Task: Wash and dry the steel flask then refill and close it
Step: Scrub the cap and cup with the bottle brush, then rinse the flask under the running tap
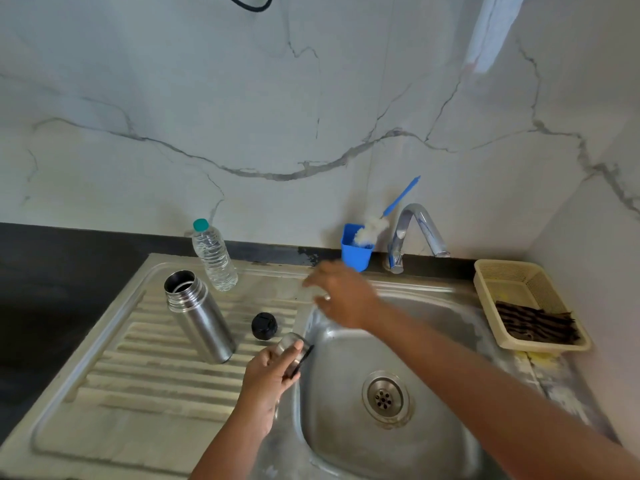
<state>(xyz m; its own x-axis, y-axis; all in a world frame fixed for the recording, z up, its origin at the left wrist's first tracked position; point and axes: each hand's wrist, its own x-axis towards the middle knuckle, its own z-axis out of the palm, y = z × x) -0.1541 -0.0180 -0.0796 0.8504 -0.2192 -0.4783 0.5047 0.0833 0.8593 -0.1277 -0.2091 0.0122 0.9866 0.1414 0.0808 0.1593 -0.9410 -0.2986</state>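
Nearest, at about six o'clock of the view, the left hand [268, 374] is seen with its fingers curled round a small steel cup-lid [290, 345], from which a dark strap appears to hang, held just over the rim of the sink [304, 403] where drainboard meets basin; at five o'clock the drain [383, 398] lies in the basin floor, and no running water can be made out. Further off, at nine o'clock from that hand, the steel flask [199, 315] stands open-mouthed and upright on the ribbed drainboard, with the black stopper [264, 326] set just beside it at its three o'clock, apart from it. Beyond, the right hand [341, 296] is stretched out with fingers loosely spread and nothing held, blurred as if in motion, near the blue holder [356, 250] at twelve o'clock, in which the bottle brush [375, 226] leans; the tap [417, 233] stands at one o'clock, the water bottle [214, 256] at eleven, the basket [530, 303] with a dark cloth at three. The step in hand is judged to be the fetching of the brush; it would best be taken by the blue handle, the holder left unmoved, and the lid kept steady over the basin so that drips are caught.
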